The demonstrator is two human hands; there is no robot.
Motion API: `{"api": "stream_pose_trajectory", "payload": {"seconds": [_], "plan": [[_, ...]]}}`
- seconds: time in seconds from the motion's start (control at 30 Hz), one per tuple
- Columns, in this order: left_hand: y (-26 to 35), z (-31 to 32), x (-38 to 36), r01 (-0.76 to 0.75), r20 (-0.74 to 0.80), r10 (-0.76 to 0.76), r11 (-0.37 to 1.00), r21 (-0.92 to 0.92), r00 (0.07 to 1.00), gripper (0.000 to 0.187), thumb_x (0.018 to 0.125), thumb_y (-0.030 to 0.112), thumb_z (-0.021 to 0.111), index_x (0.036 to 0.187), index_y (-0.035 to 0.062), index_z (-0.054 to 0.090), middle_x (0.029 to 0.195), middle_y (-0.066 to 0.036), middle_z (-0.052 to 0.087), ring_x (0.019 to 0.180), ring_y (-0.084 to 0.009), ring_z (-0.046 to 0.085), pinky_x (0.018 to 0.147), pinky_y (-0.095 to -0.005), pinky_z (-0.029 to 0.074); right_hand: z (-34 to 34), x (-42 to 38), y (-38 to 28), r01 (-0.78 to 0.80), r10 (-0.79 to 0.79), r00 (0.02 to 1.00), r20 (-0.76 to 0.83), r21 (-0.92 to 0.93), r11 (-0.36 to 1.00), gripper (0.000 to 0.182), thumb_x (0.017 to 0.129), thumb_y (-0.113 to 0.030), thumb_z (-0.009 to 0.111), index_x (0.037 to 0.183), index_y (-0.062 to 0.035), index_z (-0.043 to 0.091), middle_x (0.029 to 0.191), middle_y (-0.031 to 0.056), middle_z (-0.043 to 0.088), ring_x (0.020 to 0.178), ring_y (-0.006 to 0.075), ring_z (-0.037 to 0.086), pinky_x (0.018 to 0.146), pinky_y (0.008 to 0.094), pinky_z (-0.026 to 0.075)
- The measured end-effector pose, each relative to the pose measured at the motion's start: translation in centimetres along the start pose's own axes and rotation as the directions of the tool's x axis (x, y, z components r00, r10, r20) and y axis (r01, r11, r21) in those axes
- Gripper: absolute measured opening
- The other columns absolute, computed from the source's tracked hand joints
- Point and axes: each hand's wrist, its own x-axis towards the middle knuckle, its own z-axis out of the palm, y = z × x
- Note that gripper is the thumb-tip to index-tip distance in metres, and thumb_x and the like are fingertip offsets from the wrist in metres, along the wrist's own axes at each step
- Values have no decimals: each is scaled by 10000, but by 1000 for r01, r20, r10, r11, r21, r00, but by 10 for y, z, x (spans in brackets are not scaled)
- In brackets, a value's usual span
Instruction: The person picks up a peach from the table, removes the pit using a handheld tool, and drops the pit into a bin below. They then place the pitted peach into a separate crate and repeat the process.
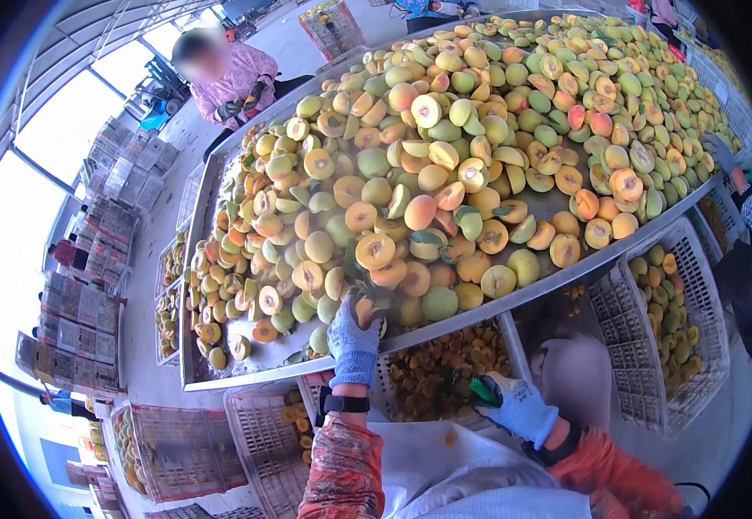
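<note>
My left hand [354, 348], in a light blue knitted glove, reaches over the near rim of the metal table [259, 375]. Its fingers are closed around a peach [364, 312], partly hidden by the glove. Gloved the same way, my right hand [518, 406] is lower and to the right, above a crate of dark peach scraps [449, 368]. It grips a tool with a green handle [486, 391]; I cannot make out its working end. Halved and whole yellow-green peaches [376, 251] lie heaped on the table, some cut faces showing pits and a few leaves mixed in.
At right stands a white plastic crate [696, 363] of peaches; more crates [190, 450] stand at lower left. A person in pink [229, 82] is across the table, and another person's gloved hand [722, 154] is at the right edge. Stacked crates [77, 311] line the left.
</note>
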Motion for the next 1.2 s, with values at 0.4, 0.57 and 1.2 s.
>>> {"api": "stream_pose_trajectory", "payload": {"seconds": [0.4,0.57,1.2], "plan": [[56,-66,-94,497,535,135,238,-835,834,530,813,17,560,1321,-1,409,1146,-111,554,1024,-179,560,899,-267,444,-22,22,-77,555,-452,794,-407,181,812,463,764,-118,669,1191,-54,503,986,171,617,818,346,620,706,395,503],[74,-78,-117,427,526,190,392,-815,829,688,762,-44,576,1392,27,308,1184,-106,530,1061,-176,539,895,-283,450,-10,13,-71,402,-385,899,-211,43,915,547,721,-83,672,1231,-44,482,1111,203,574,933,364,595,800,383,495],[49,-66,-123,662,681,-64,-187,-726,729,448,872,332,539,1201,29,513,927,-117,617,739,-254,648,587,-356,552,-8,-15,-47,219,-237,960,-152,-128,967,456,789,-282,669,1164,-74,513,879,172,617,751,330,625,633,411,493]]}}
